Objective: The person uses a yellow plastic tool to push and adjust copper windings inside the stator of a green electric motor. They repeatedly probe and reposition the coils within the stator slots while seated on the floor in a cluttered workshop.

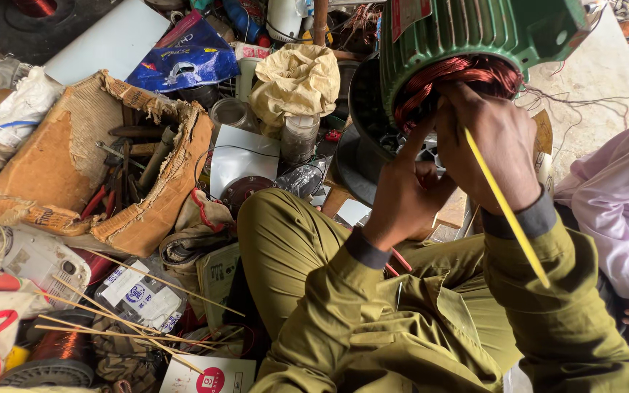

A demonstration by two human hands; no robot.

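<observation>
Green ribbed motor housing at upper right, lying on its side, long axis running away from the viewer, open end tipped down toward the lap. Inside that mouth, red copper windings bunched around the bore. Torn cardboard box at left, open side up, holding dark hand tools laid lengthwise. Beside it, a clear glass jar topped with crumpled cream cloth; contents too dim to tell. Right hand pressed against the windings, grip closed on a thin yellow stick slanting from the coil down toward the right sleeve. Left hand reaching up under the rim, fingertips at the coil; whether that grip is closed, cannot tell.
</observation>
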